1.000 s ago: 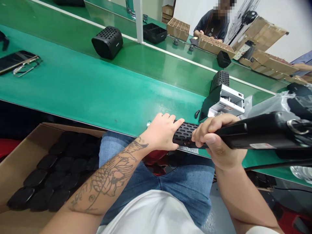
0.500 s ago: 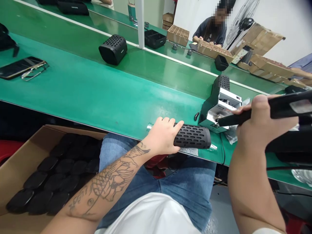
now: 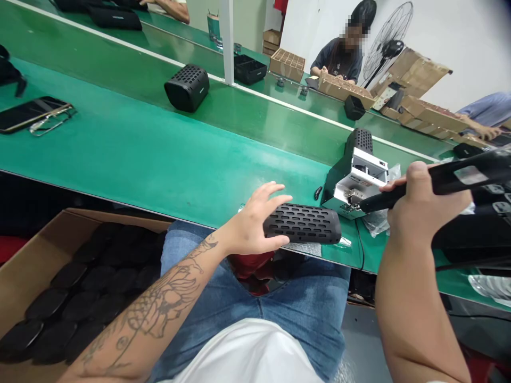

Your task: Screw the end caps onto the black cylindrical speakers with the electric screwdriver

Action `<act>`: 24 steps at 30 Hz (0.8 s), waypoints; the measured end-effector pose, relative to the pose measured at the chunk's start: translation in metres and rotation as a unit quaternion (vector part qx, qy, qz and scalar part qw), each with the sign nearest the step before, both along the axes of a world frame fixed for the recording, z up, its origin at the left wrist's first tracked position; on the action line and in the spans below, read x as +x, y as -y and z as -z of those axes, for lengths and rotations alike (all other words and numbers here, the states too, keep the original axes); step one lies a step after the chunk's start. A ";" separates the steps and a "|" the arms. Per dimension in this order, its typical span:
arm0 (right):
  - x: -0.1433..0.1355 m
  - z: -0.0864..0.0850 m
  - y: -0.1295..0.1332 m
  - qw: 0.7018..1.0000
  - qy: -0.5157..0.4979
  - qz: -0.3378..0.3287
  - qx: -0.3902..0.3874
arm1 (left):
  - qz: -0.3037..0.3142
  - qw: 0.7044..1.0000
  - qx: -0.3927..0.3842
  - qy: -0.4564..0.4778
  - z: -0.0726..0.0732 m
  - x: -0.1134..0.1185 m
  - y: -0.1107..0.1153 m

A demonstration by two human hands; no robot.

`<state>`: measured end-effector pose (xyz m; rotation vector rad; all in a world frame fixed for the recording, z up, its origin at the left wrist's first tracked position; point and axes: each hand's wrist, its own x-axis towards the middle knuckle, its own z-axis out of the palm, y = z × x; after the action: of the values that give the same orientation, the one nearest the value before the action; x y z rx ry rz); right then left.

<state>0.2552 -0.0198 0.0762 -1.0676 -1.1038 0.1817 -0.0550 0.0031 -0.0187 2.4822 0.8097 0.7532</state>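
My left hand [image 3: 255,223] is open, fingers spread, at the left end of a black speaker housing with slotted holes [image 3: 307,223]. That housing lies at the table's front edge, partly on clear plastic wrap. My right hand [image 3: 423,205] is wrapped round a black electric screwdriver [image 3: 451,178]. The tool's tip is at the front of a silver and black screw feeder [image 3: 353,183], whose pick-up point it partly hides. Behind the feeder stands another black perforated housing [image 3: 361,139].
A cardboard box [image 3: 72,218] of black parts stands at lower left. A phone [image 3: 27,114] and glasses [image 3: 51,119] lie on the green table. A black speaker [image 3: 187,88] sits beyond, left of a white post [image 3: 228,42]. A co-worker [image 3: 343,50] sits across by cardboard trays [image 3: 345,88].
My left hand has loosened from the speaker housing, spreading its fingers and shifting left. My right hand keeps the screwdriver at the screw feeder. The whole view has shifted slightly.
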 end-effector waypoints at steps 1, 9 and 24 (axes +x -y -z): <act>-0.009 -0.005 0.004 0.999 -0.004 0.040 0.030 | -0.006 0.999 -0.022 0.026 0.007 -0.005 0.000; -0.101 -0.035 0.037 0.975 -0.065 -0.211 0.023 | -0.028 0.988 -0.132 0.075 0.055 -0.015 0.003; -0.163 0.013 0.022 0.939 -0.029 -0.333 -0.076 | -0.002 0.978 -0.152 0.141 0.060 -0.016 0.000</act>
<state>0.0924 -0.0416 0.0627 -0.7786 -1.3823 0.8431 -0.0707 0.0027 -0.0782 2.0477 0.7610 0.8856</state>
